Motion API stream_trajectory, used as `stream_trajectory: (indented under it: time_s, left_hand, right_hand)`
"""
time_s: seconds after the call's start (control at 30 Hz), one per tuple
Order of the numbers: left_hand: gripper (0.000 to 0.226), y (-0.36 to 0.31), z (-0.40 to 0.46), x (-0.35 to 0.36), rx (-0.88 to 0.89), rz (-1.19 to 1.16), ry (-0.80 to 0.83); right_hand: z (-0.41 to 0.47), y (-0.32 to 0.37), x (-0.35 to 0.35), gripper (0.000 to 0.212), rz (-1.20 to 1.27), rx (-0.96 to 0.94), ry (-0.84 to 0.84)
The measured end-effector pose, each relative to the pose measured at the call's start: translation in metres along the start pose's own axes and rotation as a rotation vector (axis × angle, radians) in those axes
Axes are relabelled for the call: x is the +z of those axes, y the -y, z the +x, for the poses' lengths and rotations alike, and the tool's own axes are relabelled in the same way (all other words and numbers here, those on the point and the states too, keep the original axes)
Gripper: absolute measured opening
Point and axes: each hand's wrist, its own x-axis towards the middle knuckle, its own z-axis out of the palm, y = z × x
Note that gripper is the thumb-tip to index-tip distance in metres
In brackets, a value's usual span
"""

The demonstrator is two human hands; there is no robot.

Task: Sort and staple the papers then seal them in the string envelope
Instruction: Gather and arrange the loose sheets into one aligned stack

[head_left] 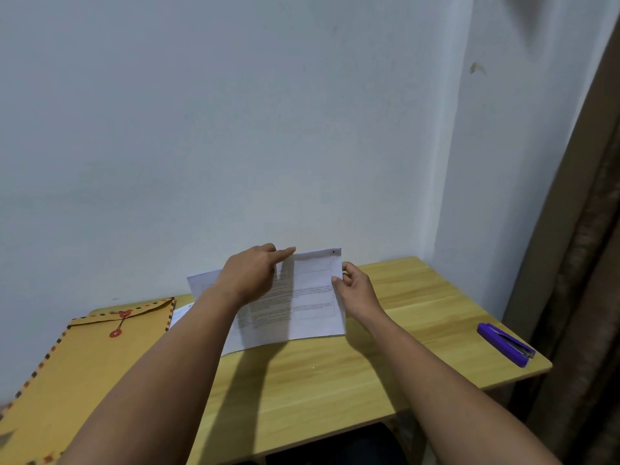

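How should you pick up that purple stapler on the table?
Probably from above, pinching the long sides of the purple stapler around its middle. It lies flat and alone near the right edge of the wooden table, so nothing blocks the right hand.

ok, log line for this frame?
phase: sorting | left hand: on papers | right hand: holds papers' edge | stapler: untouched, right | envelope: tied shut, left

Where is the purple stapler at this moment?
In the head view, the purple stapler lies untouched at the far right edge of the wooden table, beside the brown curtain, well apart from the right hand.
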Motion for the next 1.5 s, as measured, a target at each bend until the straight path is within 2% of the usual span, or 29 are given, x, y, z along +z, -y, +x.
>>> stream_trajectory:
  time_s: [0.2, 0.47, 0.53, 0.63, 0.73, 0.9, 0.97, 1.1, 1.17, 1.33, 1.5]
  left_hand:
    - [0.065, 0.025, -0.008, -0.026, -0.053, 0.001, -0.009]
    - [0.051, 0.106, -0.064, -0.049, -0.244, -0.058, -0.02]
    - [0.046, 0.128, -0.089, -0.041, -0.307, -0.098, -0.039]
    - [0.055, 0.159, -0.125, -0.023, -0.38, -0.161, -0.02]
    - [0.047, 0.189, -0.155, 0.001, -0.464, -0.203, 0.033]
    - [0.05, 0.228, -0.189, 0.04, -0.583, -0.248, 0.002]
    - [0.052, 0.235, -0.195, 0.05, -0.641, -0.269, -0.022]
    - [0.055, 0.248, -0.207, 0.063, -0.679, -0.304, -0.006]
    - [0.056, 0.254, -0.21, 0.065, -0.672, -0.302, 0.012]
    - [0.059, 0.259, -0.215, 0.062, -0.681, -0.346, -0.004]
    - [0.059, 0.263, -0.211, 0.063, -0.705, -0.379, -0.014]
  right_hand:
    - [0.003, 0.024, 0.032, 0.05, 0.069, -0.095, -0.044]
    - [0.01, 0.042, 0.129, 0.051, 0.099, -0.037, 0.204]
    - [0.01, 0.037, 0.156, 0.05, 0.035, -0.034, 0.259]
    - [0.011, 0.018, 0.195, 0.047, -0.06, -0.02, 0.334]
    - [0.018, -0.002, 0.223, 0.036, -0.212, -0.022, 0.39]
    - [0.038, -0.03, 0.25, 0.025, -0.619, -0.003, 0.328]
    - [0.045, -0.04, 0.259, 0.033, -0.758, 0.024, 0.311]
    - [0.06, -0.048, 0.282, 0.082, -0.891, 0.083, 0.386]
    - [0.065, -0.046, 0.295, 0.091, -0.928, 0.099, 0.405]
    - [0.074, -0.046, 0.31, 0.086, -0.998, 0.15, 0.44]
    - [0.096, -0.045, 0.277, 0.077, -0.971, 0.196, 0.466]
